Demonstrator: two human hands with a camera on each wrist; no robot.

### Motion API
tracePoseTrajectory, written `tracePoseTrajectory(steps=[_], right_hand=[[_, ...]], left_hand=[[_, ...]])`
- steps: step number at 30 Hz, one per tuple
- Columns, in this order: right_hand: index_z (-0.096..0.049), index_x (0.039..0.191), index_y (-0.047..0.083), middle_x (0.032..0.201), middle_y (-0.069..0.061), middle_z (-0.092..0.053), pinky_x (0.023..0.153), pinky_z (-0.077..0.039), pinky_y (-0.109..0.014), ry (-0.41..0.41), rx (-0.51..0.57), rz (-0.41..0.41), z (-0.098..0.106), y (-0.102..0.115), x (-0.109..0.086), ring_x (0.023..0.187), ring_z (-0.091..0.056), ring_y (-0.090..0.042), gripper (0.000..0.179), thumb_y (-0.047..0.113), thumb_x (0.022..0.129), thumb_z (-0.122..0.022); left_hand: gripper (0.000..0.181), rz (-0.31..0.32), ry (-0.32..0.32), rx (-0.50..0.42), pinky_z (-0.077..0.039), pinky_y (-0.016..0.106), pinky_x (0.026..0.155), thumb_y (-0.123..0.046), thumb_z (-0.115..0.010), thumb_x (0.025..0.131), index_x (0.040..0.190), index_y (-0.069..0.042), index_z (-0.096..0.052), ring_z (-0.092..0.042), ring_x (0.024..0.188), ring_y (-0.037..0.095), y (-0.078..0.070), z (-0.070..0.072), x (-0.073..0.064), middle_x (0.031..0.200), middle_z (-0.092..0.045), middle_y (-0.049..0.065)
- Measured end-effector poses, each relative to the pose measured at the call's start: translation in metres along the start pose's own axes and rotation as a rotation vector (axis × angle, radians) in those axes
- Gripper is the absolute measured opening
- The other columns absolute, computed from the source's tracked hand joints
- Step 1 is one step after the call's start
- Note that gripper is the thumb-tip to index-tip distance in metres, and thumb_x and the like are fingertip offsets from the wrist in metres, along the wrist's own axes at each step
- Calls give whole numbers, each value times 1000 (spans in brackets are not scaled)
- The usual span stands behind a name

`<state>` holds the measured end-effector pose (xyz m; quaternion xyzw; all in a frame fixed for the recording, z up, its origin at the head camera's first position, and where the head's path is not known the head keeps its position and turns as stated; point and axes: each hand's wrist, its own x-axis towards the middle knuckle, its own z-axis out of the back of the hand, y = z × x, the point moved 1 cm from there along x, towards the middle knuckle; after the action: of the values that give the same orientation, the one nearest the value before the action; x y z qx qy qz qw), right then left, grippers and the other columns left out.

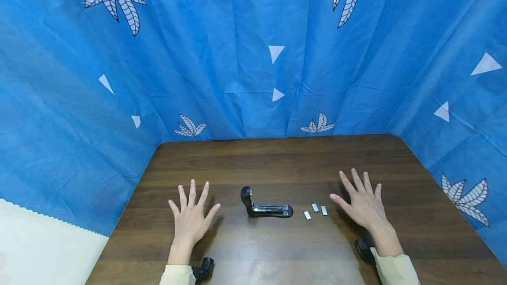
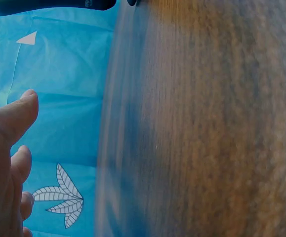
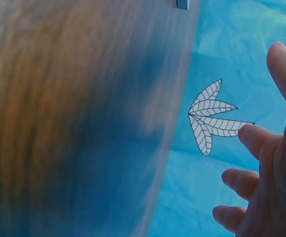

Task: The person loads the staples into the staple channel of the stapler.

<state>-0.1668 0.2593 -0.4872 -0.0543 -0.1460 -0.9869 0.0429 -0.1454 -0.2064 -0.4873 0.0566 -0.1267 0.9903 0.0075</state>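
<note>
A black stapler lies in the middle of the table, its top arm swung up at the left end and its metal staple channel showing. Just right of it are three small silvery-white blocks, which look like staple strips. My left hand, fingers spread, is left of the stapler and holds nothing. Over on the right, my right hand is spread too, apart from the blocks and holding nothing. Part of a black object shows at the top of the left wrist view.
The brown wooden table has rounded far corners. A blue curtain with leaf prints hangs behind it and along both sides. Black wrist cameras sit by the cream sleeves. White fabric shows at the lower left.
</note>
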Motion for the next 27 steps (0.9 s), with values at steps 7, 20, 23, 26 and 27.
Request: tracePoseTrajectory(steps=[7,20,23,26,27], right_hand=[[-29,154,13,156,-29,-24,107,-9,-79,-82,66,21,1,3,-2,144,-13,-54,81,60,92,-54],[-70,105,-2,85,-8,-68,64,-51,-31,-305,341,-35,-12,14,-21,73,-63,-19,36,19,78,-83],[-71,98,2,81,-2,-67,61,-47,-24,-232,367,-59,-18,18,-23,69,-59,-11,32,20,76,-84],[-71,97,3,81,-1,-67,60,-46,-22,-172,397,-80,-24,21,-25,69,-57,-7,31,21,76,-84],[-71,97,4,81,-1,-67,61,-46,-21,-159,402,-87,-26,21,-25,70,-58,-6,30,21,76,-84]], left_hand=[[76,-21,-31,-31,-3,81,106,-60,-49,94,156,-27,-22,2,146,52,1,0,0,164,-7,18],[70,-278,-31,-883,-42,58,106,-18,-77,83,145,-13,-46,-48,133,33,-37,24,20,144,-52,11],[61,-336,15,-1040,-49,50,101,-5,-75,82,138,-3,-51,-55,123,33,-45,23,25,135,-58,15],[53,-370,51,-1118,-53,43,97,0,-73,83,132,3,-55,-60,117,33,-51,20,28,128,-61,20],[51,-375,57,-1132,-54,41,96,1,-73,83,130,4,-56,-60,115,33,-53,18,29,126,-62,21]])
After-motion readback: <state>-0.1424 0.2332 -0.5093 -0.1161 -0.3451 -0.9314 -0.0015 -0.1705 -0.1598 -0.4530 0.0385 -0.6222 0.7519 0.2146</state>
